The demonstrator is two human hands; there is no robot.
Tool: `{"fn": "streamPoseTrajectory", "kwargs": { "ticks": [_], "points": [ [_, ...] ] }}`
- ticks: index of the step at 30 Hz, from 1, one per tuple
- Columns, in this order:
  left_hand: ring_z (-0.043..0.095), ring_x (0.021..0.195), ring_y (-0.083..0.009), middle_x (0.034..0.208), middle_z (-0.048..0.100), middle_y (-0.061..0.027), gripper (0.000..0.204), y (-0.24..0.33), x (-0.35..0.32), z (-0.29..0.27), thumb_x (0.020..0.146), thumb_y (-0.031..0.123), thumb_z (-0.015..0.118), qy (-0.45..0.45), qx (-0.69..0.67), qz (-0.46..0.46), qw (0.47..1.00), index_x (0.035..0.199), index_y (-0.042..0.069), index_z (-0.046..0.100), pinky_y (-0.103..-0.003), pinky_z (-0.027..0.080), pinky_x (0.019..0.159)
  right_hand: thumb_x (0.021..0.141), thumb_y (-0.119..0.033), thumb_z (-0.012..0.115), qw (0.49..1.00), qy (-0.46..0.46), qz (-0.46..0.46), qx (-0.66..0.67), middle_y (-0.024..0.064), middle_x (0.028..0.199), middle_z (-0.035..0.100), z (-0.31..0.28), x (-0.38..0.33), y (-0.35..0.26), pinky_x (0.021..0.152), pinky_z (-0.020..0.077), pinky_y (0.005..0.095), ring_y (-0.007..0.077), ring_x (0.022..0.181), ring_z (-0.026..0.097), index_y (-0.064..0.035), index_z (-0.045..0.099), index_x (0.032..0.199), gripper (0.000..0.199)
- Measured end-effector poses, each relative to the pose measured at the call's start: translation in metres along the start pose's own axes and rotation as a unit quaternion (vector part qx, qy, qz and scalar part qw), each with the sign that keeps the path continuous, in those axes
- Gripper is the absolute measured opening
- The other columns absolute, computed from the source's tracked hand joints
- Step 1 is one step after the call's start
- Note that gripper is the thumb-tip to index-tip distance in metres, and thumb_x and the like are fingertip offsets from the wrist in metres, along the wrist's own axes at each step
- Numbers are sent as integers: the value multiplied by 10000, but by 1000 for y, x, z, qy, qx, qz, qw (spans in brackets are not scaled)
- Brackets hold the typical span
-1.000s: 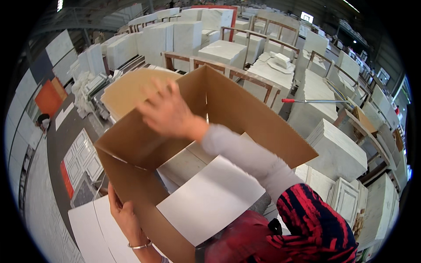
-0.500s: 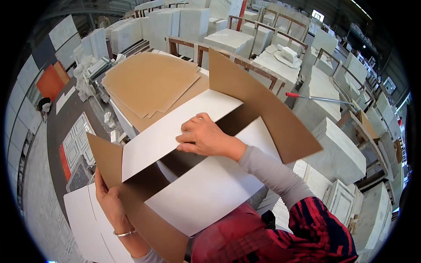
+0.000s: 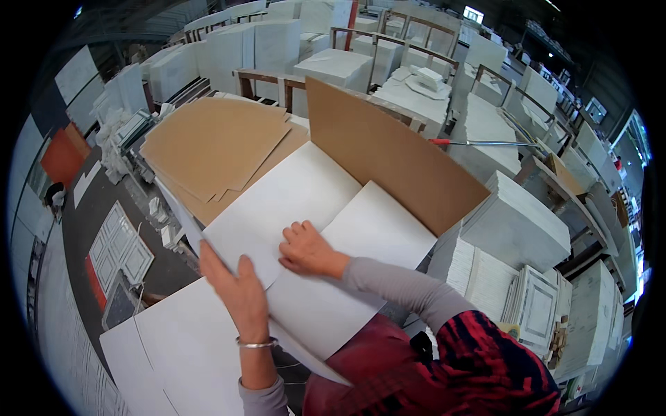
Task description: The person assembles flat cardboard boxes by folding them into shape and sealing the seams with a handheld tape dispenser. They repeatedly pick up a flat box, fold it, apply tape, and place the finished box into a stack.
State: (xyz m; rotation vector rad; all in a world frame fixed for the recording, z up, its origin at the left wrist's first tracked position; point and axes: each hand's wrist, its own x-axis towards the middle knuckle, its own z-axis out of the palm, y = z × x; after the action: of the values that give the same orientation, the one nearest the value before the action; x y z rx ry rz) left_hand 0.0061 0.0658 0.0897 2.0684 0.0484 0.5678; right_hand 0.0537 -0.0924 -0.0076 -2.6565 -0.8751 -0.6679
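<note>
A carton [image 3: 291, 187], white outside and brown inside, stands in front of me. Its two white flaps lie folded inward, meeting along a middle seam. My right hand [image 3: 305, 251] rests on them near that seam, fingers curled in and holding nothing. At the carton's left end, my left hand [image 3: 239, 288] lies against the end flap [image 3: 302, 353], with fingers stretched and thumb apart. That flap shows its white face, nearly edge-on. The opposite brown end flap [image 3: 388, 149] stands up at the far right. The carton's inside is hidden.
Flat brown cardboard sheets [image 3: 215, 142] lie stacked beyond the carton. White cardboard [image 3: 173, 340] lies at the lower left. Stone slabs [image 3: 517, 215] crowd the right, near a red-handled metal rod [image 3: 485, 143]. A panelled white piece [image 3: 121, 243] lies on the floor at left.
The white flaps have come down together, covering the opening. The left end flap has turned from its brown face to white. Both hands have shifted, the left one toward the right.
</note>
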Motion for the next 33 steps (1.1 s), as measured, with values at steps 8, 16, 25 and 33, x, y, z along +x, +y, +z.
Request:
{"fn": "streamPoseTrajectory", "kwargs": {
  "ticks": [8,16,25,33],
  "points": [
    [187,1334,-440,1451,252,-248,519,-58,-37,63,891,213,507,-87,203,112,969,1325,-52,403,-508,185,1082,671,-50,629,971,237,22,-14,127,1074,598,-184,-21,-18,940,353,539,384,1092,512,-94,691,840,185],
    [205,1347,-409,1462,263,-210,446,-70,-40,56,941,221,450,-193,197,220,936,1331,4,440,-504,196,1089,942,-367,470,799,-22,393,455,162,1256,533,-290,-141,62,958,392,344,251,1158,500,2,534,1240,478],
    [252,1314,-450,1399,320,-251,445,-91,-56,70,828,80,579,-167,200,253,932,1249,-27,486,-548,227,1070,706,-588,661,958,-162,232,-35,242,1411,318,-86,-119,-81,928,247,696,475,1290,273,-46,451,1315,842],
    [329,1295,-385,1387,343,-228,666,-159,1,-5,794,167,683,33,77,-25,996,1352,-24,375,-436,277,1074,703,-585,656,965,-120,226,-53,219,1396,360,-69,-129,-90,901,237,724,467,1292,264,-78,515,1272,775]
  ]
}}
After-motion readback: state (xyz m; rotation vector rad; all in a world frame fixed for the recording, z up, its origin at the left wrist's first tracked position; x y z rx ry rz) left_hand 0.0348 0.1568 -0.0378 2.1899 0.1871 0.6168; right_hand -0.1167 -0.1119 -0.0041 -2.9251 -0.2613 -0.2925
